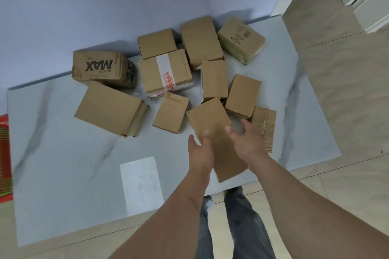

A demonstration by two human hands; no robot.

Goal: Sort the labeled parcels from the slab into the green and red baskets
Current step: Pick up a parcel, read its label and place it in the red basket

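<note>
Both hands [223, 145] around parcel [210, 120]

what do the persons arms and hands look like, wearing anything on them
Both forearms are bare: no sleeves in view, no gloves, and no watch, ring or band visible on the left hand or the right hand. Short, unpainted nails show on the fingers. Below the arms, grey-blue jeans show on the legs.
</note>
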